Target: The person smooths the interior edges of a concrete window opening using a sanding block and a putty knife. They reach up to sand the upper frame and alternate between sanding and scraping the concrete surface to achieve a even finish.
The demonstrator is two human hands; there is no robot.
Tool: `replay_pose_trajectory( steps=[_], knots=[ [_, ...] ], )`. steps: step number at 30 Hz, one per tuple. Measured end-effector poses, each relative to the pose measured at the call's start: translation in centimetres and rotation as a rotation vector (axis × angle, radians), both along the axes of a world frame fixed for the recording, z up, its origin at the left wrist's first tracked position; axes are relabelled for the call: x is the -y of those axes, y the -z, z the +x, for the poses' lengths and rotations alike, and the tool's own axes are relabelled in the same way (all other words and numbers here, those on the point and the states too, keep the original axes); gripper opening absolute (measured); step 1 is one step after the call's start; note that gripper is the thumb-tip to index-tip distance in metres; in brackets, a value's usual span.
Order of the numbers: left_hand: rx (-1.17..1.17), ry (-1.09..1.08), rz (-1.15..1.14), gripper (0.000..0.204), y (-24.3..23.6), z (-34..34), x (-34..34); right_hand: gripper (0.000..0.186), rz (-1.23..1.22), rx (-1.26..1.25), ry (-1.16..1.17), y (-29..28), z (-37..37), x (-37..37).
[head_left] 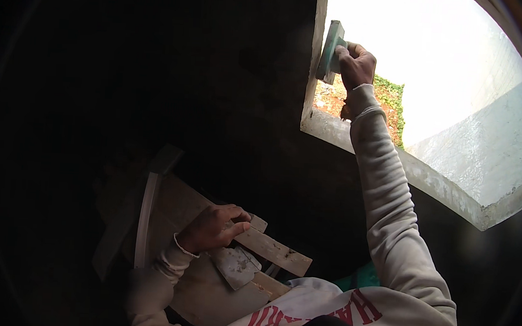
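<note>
High at the upper right, my right hand (pixel 358 66) is closed round the grip of a green plastering float (pixel 329 53). The float stands nearly upright beside the left side of the window opening (pixel 316 59); I cannot tell whether its face touches the edge. Lower down, my left hand (pixel 214 227) is bent over some wooden boards, with a gap between thumb and forefinger and nothing visible between them. Just below it lies a grey, mortar-spattered flat plate (pixel 235 268), perhaps a trowel blade.
A pale plank (pixel 279 254) runs to the right of my left hand. A long light strip (pixel 145 218) stands at the left of the boards. The window's lower ledge (pixel 439 189) slants below my right arm. Dark wall fills the left. Something green (pixel 358 278) shows behind my shirt.
</note>
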State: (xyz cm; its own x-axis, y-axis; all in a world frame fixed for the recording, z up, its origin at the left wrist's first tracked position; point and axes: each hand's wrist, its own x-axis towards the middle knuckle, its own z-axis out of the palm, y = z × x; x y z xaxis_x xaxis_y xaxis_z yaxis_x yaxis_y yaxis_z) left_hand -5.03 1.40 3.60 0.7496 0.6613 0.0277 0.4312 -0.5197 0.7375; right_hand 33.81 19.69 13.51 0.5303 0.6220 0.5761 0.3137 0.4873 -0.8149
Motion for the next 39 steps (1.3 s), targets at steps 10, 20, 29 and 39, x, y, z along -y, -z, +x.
replay_pose_trajectory(
  steps=[10,20,29,39],
  knots=[
    [-0.037,-0.099,-0.007,0.025,2.1,-1.6,0.5,0.027,0.215,0.08,-0.161,-6.6,-5.5,3.3],
    [0.018,-0.147,-0.037,0.023,2.5,-2.1,1.3,0.023,0.133,0.036,-0.093,1.9,-2.1,4.1],
    [-0.046,-0.153,-0.056,0.023,3.8,-1.0,1.8,0.023,-0.055,0.266,0.212,3.6,0.6,-1.0],
    [-0.006,-0.16,-0.004,0.019,4.2,0.8,1.3,0.019,0.005,0.206,0.086,5.4,0.0,-0.7]
  ],
)
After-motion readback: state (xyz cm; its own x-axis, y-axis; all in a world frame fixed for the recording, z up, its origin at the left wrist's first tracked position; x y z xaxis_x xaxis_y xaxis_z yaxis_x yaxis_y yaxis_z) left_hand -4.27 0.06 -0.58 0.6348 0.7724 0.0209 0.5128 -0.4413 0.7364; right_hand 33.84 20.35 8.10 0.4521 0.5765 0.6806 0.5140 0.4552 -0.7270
